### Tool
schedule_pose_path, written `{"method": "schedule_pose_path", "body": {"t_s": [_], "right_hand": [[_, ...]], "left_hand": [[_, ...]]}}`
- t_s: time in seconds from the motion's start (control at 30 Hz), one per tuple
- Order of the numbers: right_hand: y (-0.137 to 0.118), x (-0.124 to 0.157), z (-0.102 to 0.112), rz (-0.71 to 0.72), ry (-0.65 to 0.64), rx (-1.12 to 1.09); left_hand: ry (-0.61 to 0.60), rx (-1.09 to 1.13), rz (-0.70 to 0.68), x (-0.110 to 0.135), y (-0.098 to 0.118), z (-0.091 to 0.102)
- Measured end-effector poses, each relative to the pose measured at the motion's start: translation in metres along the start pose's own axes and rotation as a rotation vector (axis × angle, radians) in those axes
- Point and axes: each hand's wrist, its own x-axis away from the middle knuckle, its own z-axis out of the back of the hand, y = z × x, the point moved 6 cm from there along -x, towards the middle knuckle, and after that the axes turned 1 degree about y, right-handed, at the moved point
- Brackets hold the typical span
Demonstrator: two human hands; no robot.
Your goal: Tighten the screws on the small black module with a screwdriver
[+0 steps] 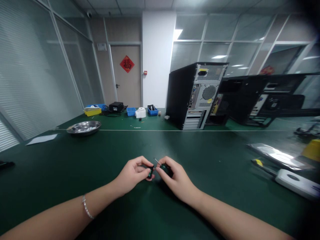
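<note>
My left hand (136, 172) is closed around a small black part with a green face (150, 172), pinched between thumb and fingers. Close by on the right, my right hand (173, 173) grips a screwdriver (157, 162) whose thin metal shaft points up and to the left. Its dark handle is mostly covered by my fingers. The fingertips of both hands almost meet above the green table (120, 146). I cannot make out the exact kind of the small black part.
A metal bowl (85, 128) with pale bits and a paper sheet (42, 139) lie left. Blue bins (152, 111) and a white plastic part (140, 113) stand at the back. A black computer tower (182, 93) is behind right; a white power strip (297, 183) lies far right.
</note>
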Motion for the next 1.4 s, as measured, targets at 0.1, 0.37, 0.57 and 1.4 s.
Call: {"method": "schedule_pose_path", "body": {"t_s": [0.1, 0.37, 0.57, 1.4], "right_hand": [[-0.001, 0.000, -0.001, 0.002, -0.014, 0.000], [-0.005, -0.001, -0.001, -0.001, -0.027, -0.003], [-0.003, -0.001, -0.001, -0.012, -0.040, -0.009], [0.002, 0.007, 0.005, -0.123, -0.074, 0.003]], "left_hand": [[0.003, -0.031, 0.003, 0.000, 0.000, 0.000], [0.028, -0.027, 0.004, 0.000, 0.003, 0.001], [0.064, -0.086, -0.032, 0.000, 0.009, 0.005], [0.187, -0.278, -0.044, 0.010, 0.013, 0.015]]}}
